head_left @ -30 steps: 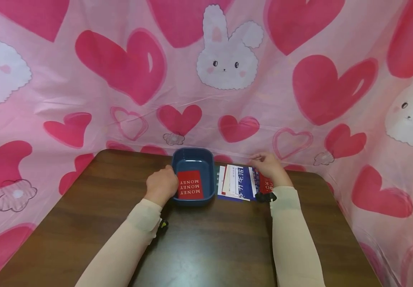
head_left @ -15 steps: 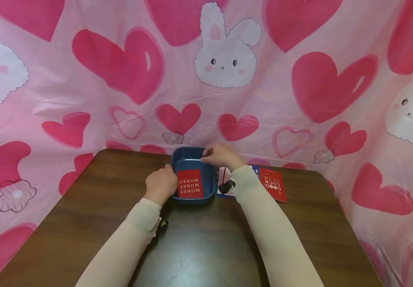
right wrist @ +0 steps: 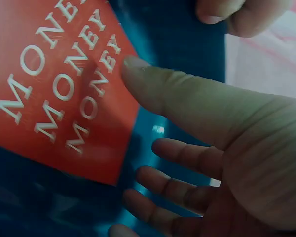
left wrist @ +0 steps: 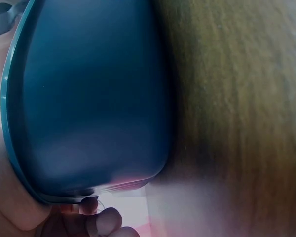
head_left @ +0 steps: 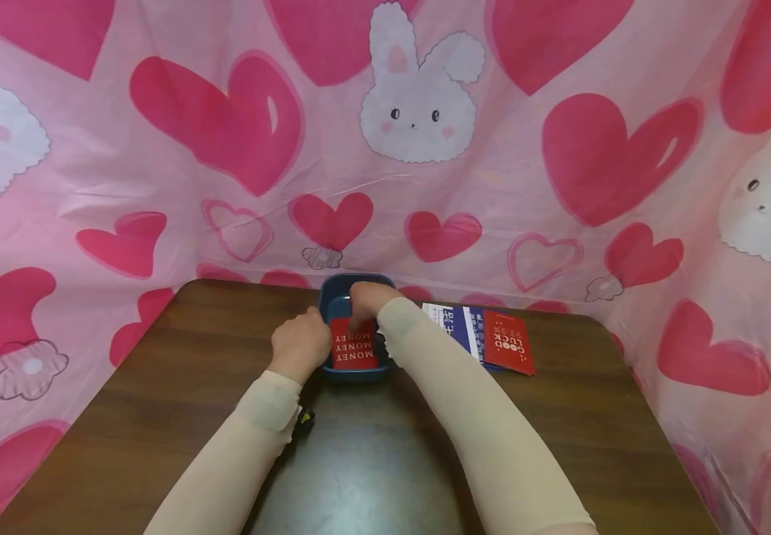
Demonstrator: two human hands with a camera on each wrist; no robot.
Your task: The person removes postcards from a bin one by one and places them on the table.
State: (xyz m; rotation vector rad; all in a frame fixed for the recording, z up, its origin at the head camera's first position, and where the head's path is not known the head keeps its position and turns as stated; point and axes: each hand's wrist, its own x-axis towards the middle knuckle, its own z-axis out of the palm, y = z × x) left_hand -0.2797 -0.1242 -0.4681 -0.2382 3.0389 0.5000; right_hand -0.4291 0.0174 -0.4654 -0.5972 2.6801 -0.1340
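A dark blue plastic bin (head_left: 358, 377) stands near the table's back edge. My left hand (head_left: 300, 342) grips its left rim; in the left wrist view curled fingers (left wrist: 108, 221) show at the rim of the bin (left wrist: 89, 98). Inside lies a red paper envelope or card (head_left: 356, 357) printed MONEY in several lines. My right hand (head_left: 366, 301) reaches into the bin over it. In the right wrist view, the thumb of this hand (right wrist: 246, 148) is at the edge of the red envelope (right wrist: 69, 94), with the other fingers loosely spread and apart from it.
Right of the bin, several overlapping paper pieces lie on the table: a white and blue one (head_left: 455, 327) and a red GOOD LUCK one (head_left: 508, 342). My right forearm covers part of them. A pink curtain (head_left: 331, 148) with hearts and rabbits hangs behind the brown table (head_left: 157, 401).
My right hand has moved left from the paper pieces, over the bin's rim and down into it. The GOOD LUCK piece is now uncovered. My left hand stays on the rim.
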